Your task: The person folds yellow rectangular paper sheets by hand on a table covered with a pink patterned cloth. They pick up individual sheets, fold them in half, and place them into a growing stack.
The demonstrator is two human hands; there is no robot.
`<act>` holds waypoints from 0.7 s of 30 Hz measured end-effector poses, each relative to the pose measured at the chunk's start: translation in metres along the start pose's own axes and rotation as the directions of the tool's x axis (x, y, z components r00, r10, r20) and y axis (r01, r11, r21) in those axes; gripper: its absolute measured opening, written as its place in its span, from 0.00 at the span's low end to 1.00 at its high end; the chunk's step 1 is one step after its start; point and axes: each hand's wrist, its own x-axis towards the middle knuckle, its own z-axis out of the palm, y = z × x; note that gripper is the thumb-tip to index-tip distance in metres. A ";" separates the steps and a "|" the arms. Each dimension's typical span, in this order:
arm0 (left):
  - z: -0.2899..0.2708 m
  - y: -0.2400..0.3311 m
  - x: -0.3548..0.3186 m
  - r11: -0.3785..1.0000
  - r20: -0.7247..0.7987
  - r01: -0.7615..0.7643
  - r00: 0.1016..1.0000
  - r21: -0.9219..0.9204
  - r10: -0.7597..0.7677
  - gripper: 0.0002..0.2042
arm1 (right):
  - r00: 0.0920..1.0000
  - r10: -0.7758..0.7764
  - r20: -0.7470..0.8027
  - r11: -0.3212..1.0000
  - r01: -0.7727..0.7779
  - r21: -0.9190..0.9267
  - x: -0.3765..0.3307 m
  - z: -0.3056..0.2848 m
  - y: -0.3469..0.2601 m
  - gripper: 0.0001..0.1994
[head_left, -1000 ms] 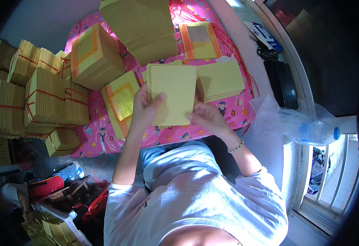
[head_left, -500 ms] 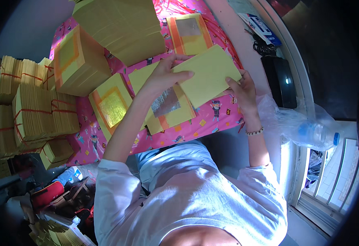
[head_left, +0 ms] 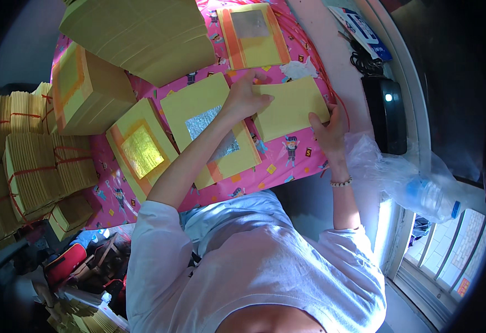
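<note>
Over the right part of the pink table, a plain yellow joss paper sheet or thin stack [head_left: 290, 109] is spread between my two hands. My left hand [head_left: 247, 101] grips its left end, thumb on top. On the right end, my right hand [head_left: 330, 132] has its thumb on the near corner and its fingers partly hidden behind the edge. Beneath my left forearm lies joss paper with a silver foil square [head_left: 203, 121] and an orange stripe. Left of that is joss paper with a gold foil square [head_left: 143, 151]. Another silver-foil pile [head_left: 254, 33] lies farther back.
Tall yellow paper stacks [head_left: 143, 44] and a gold-foil block [head_left: 96, 91] stand at the back left. Red-tied bundles [head_left: 35, 172] are piled at the left. A black device [head_left: 384, 114] and a plastic bag holding a bottle [head_left: 429, 194] sit right of the pink tablecloth [head_left: 279, 166].
The yellow paper has turned to lie more level and moved slightly lower between my hands. A crumpled white piece now shows behind it. My head view has shifted a little.
</note>
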 end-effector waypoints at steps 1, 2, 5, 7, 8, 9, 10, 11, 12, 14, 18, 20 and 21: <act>0.002 0.000 0.001 1.000 -0.002 -0.011 1.000 -0.007 0.011 0.25 | 1.000 0.016 -0.007 1.000 -0.016 -0.015 0.001 0.001 0.003 0.20; 0.003 -0.001 0.000 0.999 -0.006 -0.029 1.000 0.033 0.030 0.26 | 1.000 0.018 -0.012 1.000 -0.018 -0.014 0.001 0.002 0.004 0.20; 0.008 0.001 -0.002 0.989 -0.007 -0.055 0.998 0.141 0.056 0.26 | 1.000 0.003 -0.022 0.998 -0.005 -0.070 -0.002 0.005 -0.006 0.20; 0.008 0.006 -0.009 0.979 0.001 -0.033 0.999 0.200 0.034 0.25 | 0.999 -0.041 -0.019 0.983 0.037 -0.179 -0.010 0.008 -0.026 0.20; 0.011 0.003 -0.012 0.961 -0.079 -0.110 0.988 0.254 0.134 0.25 | 0.986 -0.162 -0.038 0.943 0.143 -0.301 -0.010 0.008 -0.023 0.20; 0.013 0.003 -0.016 0.932 -0.153 -0.181 0.959 0.315 0.238 0.25 | 0.957 -0.287 -0.043 0.875 0.243 -0.418 -0.009 0.004 -0.020 0.21; 0.012 0.002 -0.020 0.892 -0.218 -0.244 0.914 0.382 0.343 0.24 | 0.913 -0.407 -0.032 0.782 0.331 -0.528 -0.009 0.003 -0.019 0.22; 0.009 -0.001 -0.025 0.869 -0.215 -0.257 0.903 0.422 0.372 0.24 | 0.908 -0.416 -0.050 0.768 0.321 -0.555 -0.011 0.002 -0.020 0.21; 0.000 0.004 -0.035 0.844 -0.210 -0.271 0.891 0.463 0.402 0.23 | 0.902 -0.426 -0.071 0.753 0.310 -0.580 -0.013 0.001 -0.027 0.21; -0.018 0.009 -0.057 0.832 -0.205 -0.297 0.880 0.469 0.430 0.21 | 0.876 -0.470 -0.104 0.739 0.327 -0.589 -0.014 0.000 -0.043 0.20; -0.055 0.000 -0.115 0.915 -0.220 -0.247 0.920 0.319 0.325 0.15 | 0.861 -0.500 -0.090 0.796 0.416 -0.440 -0.027 -0.002 -0.087 0.13; -0.064 -0.006 -0.148 0.961 -0.211 -0.121 0.961 0.250 0.176 0.15 | 0.869 -0.490 0.070 0.840 0.492 -0.231 -0.037 0.007 -0.097 0.10; -0.067 -0.009 -0.162 0.960 -0.180 -0.101 0.972 0.262 0.151 0.15 | 0.840 -0.504 0.202 0.845 0.528 -0.084 -0.044 0.013 -0.103 0.10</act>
